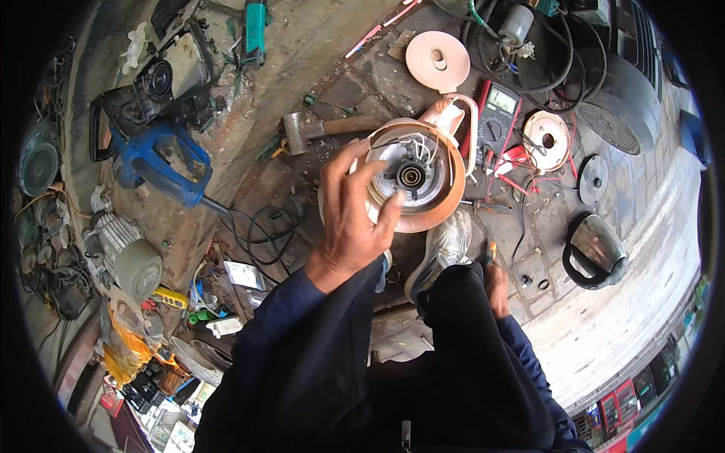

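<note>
A pink-and-orange electric kettle (pixel 453 162) sits on the ground by my shoes, its underside turned up. The bottom cover is off, so white wires and a round black connector (pixel 411 177) show inside. My left hand (pixel 353 208) is over the kettle's left side, fingers spread and thumb apart near the connector; I cannot tell how firmly it touches. Beside my right knee, my right hand (pixel 497 289) is closed on an orange-and-green handled tool (pixel 492 251), its far part hidden. A pink round cover (pixel 438 62) and the pink kettle base (pixel 545 142) lie beyond.
A red multimeter (pixel 495 117) with leads lies right of the kettle, near a screwdriver (pixel 495 207). A hammer (pixel 325 130) lies at its upper left. A glass jug (pixel 596 251) is at right. A blue power tool (pixel 162 162), a motor (pixel 124 257) and scrap crowd the left.
</note>
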Motion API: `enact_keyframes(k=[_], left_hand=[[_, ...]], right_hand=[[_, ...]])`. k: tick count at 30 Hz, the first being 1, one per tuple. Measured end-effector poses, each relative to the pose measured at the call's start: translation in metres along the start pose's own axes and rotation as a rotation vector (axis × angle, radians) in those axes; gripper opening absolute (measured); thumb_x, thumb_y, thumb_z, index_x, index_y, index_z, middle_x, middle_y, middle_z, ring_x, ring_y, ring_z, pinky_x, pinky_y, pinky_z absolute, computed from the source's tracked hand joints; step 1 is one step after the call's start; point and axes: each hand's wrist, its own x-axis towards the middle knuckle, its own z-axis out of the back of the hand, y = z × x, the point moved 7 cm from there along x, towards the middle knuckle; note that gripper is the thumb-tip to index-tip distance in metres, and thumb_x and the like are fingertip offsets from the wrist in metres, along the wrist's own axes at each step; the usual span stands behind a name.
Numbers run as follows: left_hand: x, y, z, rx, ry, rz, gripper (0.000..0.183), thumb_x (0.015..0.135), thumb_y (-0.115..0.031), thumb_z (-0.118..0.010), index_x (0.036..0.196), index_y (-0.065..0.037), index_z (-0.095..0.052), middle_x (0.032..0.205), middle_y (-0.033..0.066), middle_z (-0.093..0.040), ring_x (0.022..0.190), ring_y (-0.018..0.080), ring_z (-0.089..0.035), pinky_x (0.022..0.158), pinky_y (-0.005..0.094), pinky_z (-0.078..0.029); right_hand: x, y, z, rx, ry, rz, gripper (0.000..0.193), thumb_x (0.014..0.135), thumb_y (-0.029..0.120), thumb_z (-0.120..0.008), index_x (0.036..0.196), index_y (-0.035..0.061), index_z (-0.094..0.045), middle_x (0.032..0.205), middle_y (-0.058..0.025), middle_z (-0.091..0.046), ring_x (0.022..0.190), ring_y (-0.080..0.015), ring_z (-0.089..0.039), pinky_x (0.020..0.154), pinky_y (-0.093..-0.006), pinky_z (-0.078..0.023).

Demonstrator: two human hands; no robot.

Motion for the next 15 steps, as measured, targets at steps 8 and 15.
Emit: enact_keyframes(k=[8,15], left_hand=[[0.007,-0.012,-0.022,0.133,0.038,-0.013,0.067,0.077,-0.012,-0.096,0.136,-0.004,-0.065,0.159,0.0244,-0.039,0.146,0.0465,-0.044,0.122,0.0548,-0.04],[0.007,-0.004,-0.021,0.09,-0.009,-0.045,0.057,0.075,-0.012,-0.093,0.127,-0.007,-0.07,0.157,0.0252,-0.047,0.146,0.0523,-0.044,0.119,0.0629,-0.038]], right_hand=[[-0.075,0.237,-0.037,0.431,0.539,0.031,0.036,0.109,0.028,-0.072,0.127,-0.0032,-0.069,0.106,-0.015,-0.079,0.071,-0.0135,-0.065,0.065,-0.0266,-0.05],[-0.088,0.275,-0.111,0.334,0.934,-0.381,0.034,0.112,0.02,-0.066,0.134,-0.0053,-0.063,0.112,-0.0186,-0.079,0.07,-0.0146,-0.066,0.066,-0.0256,-0.053]])
